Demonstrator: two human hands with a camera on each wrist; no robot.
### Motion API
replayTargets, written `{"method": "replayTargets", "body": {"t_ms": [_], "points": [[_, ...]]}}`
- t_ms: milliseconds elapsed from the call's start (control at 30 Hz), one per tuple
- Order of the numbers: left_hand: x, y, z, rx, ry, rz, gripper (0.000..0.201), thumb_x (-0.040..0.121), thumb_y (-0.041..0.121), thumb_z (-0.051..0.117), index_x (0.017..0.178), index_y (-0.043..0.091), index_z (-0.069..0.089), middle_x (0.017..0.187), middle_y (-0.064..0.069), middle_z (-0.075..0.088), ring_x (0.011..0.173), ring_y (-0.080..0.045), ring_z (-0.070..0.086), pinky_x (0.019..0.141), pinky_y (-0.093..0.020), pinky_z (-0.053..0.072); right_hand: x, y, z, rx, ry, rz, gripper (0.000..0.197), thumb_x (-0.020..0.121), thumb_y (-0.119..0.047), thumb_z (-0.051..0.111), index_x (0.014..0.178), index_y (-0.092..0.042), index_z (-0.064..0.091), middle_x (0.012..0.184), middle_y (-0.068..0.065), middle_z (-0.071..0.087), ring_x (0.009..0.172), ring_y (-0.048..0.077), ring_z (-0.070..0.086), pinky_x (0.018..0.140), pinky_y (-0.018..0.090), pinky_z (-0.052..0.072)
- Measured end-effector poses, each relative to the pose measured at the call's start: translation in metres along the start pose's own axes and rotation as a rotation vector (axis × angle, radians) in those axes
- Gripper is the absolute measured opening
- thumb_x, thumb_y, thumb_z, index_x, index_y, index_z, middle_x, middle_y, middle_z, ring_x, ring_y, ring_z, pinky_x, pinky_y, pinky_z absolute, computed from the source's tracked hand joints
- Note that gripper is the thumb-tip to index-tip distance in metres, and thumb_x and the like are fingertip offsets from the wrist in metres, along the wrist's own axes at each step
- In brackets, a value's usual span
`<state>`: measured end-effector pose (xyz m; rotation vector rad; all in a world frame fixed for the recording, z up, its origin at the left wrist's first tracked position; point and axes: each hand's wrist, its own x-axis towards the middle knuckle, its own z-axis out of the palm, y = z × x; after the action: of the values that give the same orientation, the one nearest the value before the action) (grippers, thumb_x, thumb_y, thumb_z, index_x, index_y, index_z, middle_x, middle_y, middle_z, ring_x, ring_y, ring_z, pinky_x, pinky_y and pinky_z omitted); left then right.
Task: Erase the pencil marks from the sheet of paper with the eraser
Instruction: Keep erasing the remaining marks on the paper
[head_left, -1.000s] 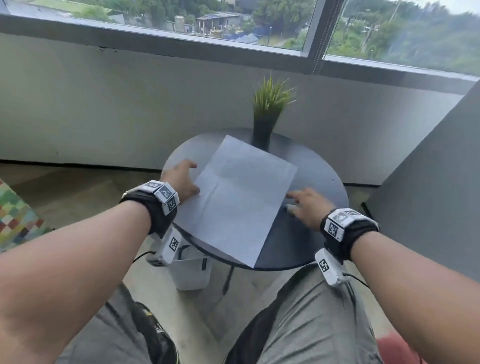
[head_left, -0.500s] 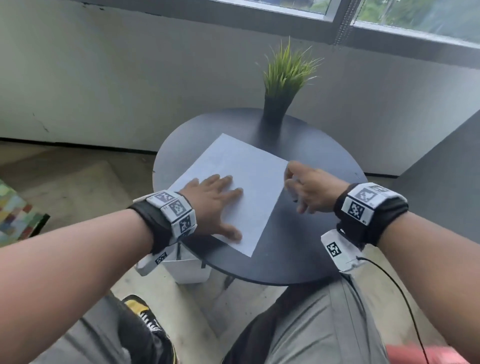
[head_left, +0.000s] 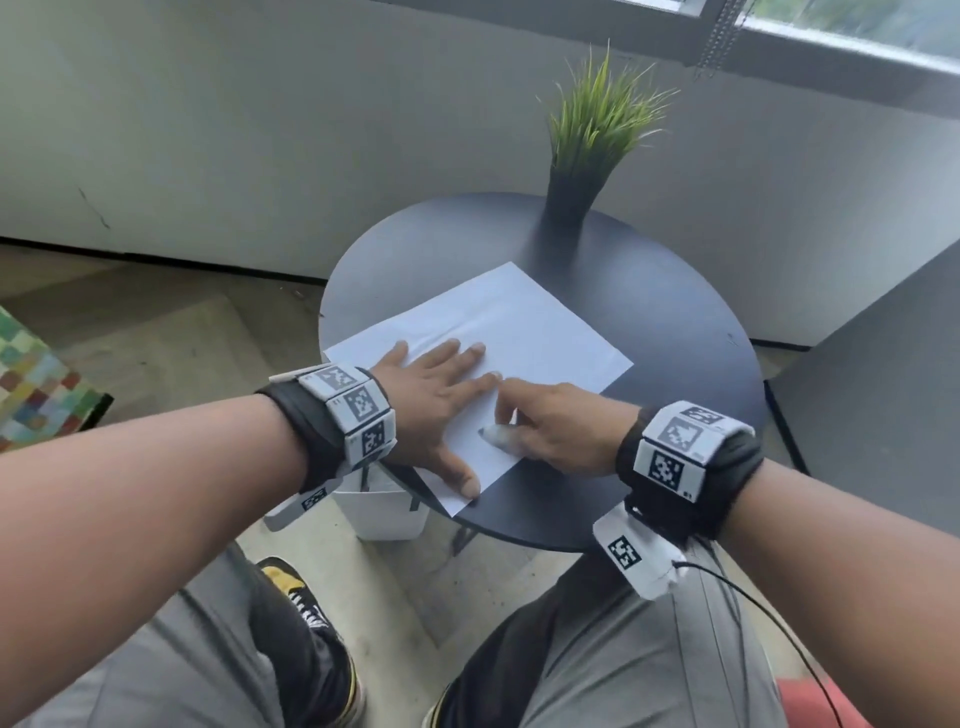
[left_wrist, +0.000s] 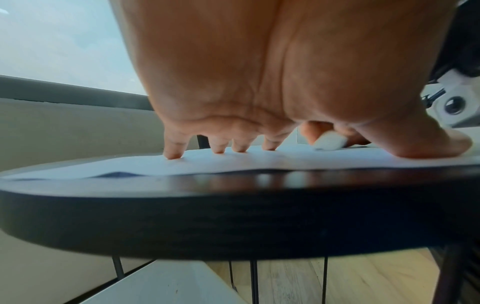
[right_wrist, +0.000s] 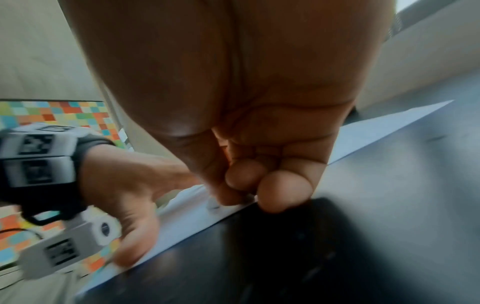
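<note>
Since half a second earlier the right hand (head_left: 558, 426) had swung onto the paper (head_left: 524, 332) on the bench (head_left: 675, 332), fingers pinching the eraser (head_left: 496, 434), while the left hand (head_left: 434, 395), fingers spread flat, pinned it; short, light strokes would suit.

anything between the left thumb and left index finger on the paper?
Yes: the eraser, pinched by the right hand, tip on the paper between them. Clearest in the head view; left hand lies flat.

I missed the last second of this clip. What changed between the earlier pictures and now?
The left hand moved from the sheet's edge onto the paper, pressing it flat. The right hand came in from beside the sheet and set the eraser on it. Plant and table stayed put.
</note>
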<state>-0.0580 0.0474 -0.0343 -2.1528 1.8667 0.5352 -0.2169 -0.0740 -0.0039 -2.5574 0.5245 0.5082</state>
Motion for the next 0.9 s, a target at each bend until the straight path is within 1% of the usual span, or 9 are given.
{"method": "replayTargets", "body": {"t_ms": [100, 200, 367, 433, 533, 567, 700, 833, 900], "points": [[0.000, 0.000, -0.001, -0.008, 0.005, 0.005, 0.132, 0.058, 0.096, 0.053, 0.157, 0.035, -0.011, 0.165, 0.002, -0.023, 0.152, -0.022, -0.018, 0.119, -0.061, 0.003, 0.007, 0.000, -0.002, -0.002, 0.090, 0.012, 0.022, 0.094, -0.049, 0.053, 0.095, -0.028, 0.047, 0.085, -0.011, 0.055, 0.088, 0.020, 0.053, 0.076, 0.030, 0.039], [0.001, 0.000, -0.001, 0.010, -0.002, 0.000, 0.133, 0.058, 0.097, 0.050, 0.157, 0.034, -0.012, 0.165, 0.002, -0.023, 0.152, -0.023, -0.018, 0.119, -0.062, 0.004, 0.013, 0.010, -0.008, 0.048, 0.278, 0.154, 0.028, 0.095, -0.047, 0.051, 0.098, -0.020, 0.050, 0.099, 0.004, 0.063, 0.094, 0.028, 0.056, 0.079, 0.035, 0.047], [0.000, 0.000, 0.000, -0.034, -0.008, -0.005, 0.134, 0.056, 0.096, 0.053, 0.157, 0.037, -0.013, 0.165, 0.004, -0.024, 0.152, -0.021, -0.019, 0.119, -0.063, 0.002, -0.005, -0.022, 0.014, -0.045, -0.034, -0.042, 0.021, 0.094, -0.043, 0.051, 0.097, -0.022, 0.049, 0.093, 0.000, 0.058, 0.086, 0.023, 0.051, 0.072, 0.031, 0.037], [0.000, 0.000, 0.000, -0.032, -0.011, -0.008, 0.133, 0.057, 0.097, 0.052, 0.156, 0.038, -0.014, 0.164, 0.006, -0.025, 0.152, -0.020, -0.021, 0.118, -0.064, 0.001, 0.005, -0.006, -0.001, -0.016, 0.086, 0.061, 0.025, 0.092, -0.047, 0.056, 0.094, -0.023, 0.051, 0.092, -0.005, 0.057, 0.086, 0.019, 0.051, 0.071, 0.028, 0.036], [-0.001, -0.001, 0.000, -0.038, -0.010, -0.008, 0.133, 0.057, 0.097, 0.052, 0.156, 0.038, -0.014, 0.164, 0.007, -0.025, 0.151, -0.019, -0.021, 0.117, -0.065, 0.000, 0.013, 0.019, -0.018, 0.049, 0.312, 0.251, 0.027, 0.092, -0.045, 0.055, 0.095, -0.018, 0.055, 0.095, -0.001, 0.060, 0.092, 0.024, 0.054, 0.072, 0.029, 0.039], [-0.001, 0.000, 0.000, -0.041, -0.010, -0.009, 0.133, 0.057, 0.096, 0.053, 0.156, 0.038, -0.013, 0.164, 0.007, -0.025, 0.151, -0.019, -0.021, 0.117, -0.065, 0.000, 0.009, 0.016, -0.013, 0.049, 0.300, 0.217, 0.025, 0.092, -0.044, 0.054, 0.094, -0.019, 0.054, 0.094, 0.000, 0.060, 0.093, 0.025, 0.054, 0.073, 0.030, 0.040], [-0.003, 0.002, -0.001, -0.051, -0.020, -0.013, 0.132, 0.058, 0.094, 0.056, 0.156, 0.038, -0.013, 0.164, 0.007, -0.025, 0.151, -0.019, -0.022, 0.117, -0.066, 0.000, -0.005, -0.013, 0.015, -0.015, 0.023, 0.007, 0.026, 0.093, -0.048, 0.054, 0.091, -0.022, 0.052, 0.088, -0.001, 0.060, 0.086, 0.022, 0.054, 0.073, 0.032, 0.041], [-0.004, 0.002, -0.002, -0.049, -0.019, -0.009, 0.133, 0.058, 0.096, 0.053, 0.156, 0.037, -0.014, 0.164, 0.007, -0.025, 0.151, -0.020, -0.022, 0.117, -0.067, 0.000, 0.007, 0.019, -0.009, 0.094, 0.250, 0.165, 0.030, 0.089, -0.052, 0.060, 0.090, -0.022, 0.056, 0.085, -0.008, 0.057, 0.088, 0.019, 0.054, 0.072, 0.029, 0.040], [-0.009, 0.002, -0.001, -0.042, -0.022, -0.002, 0.132, 0.058, 0.095, 0.053, 0.156, 0.037, -0.013, 0.164, 0.006, -0.025, 0.151, -0.019, -0.022, 0.117, -0.066, 0.000, 0.003, 0.019, -0.005, 0.093, 0.239, 0.132, 0.029, 0.090, -0.051, 0.058, 0.091, -0.023, 0.054, 0.087, -0.005, 0.059, 0.088, 0.021, 0.055, 0.073, 0.029, 0.043]]}}
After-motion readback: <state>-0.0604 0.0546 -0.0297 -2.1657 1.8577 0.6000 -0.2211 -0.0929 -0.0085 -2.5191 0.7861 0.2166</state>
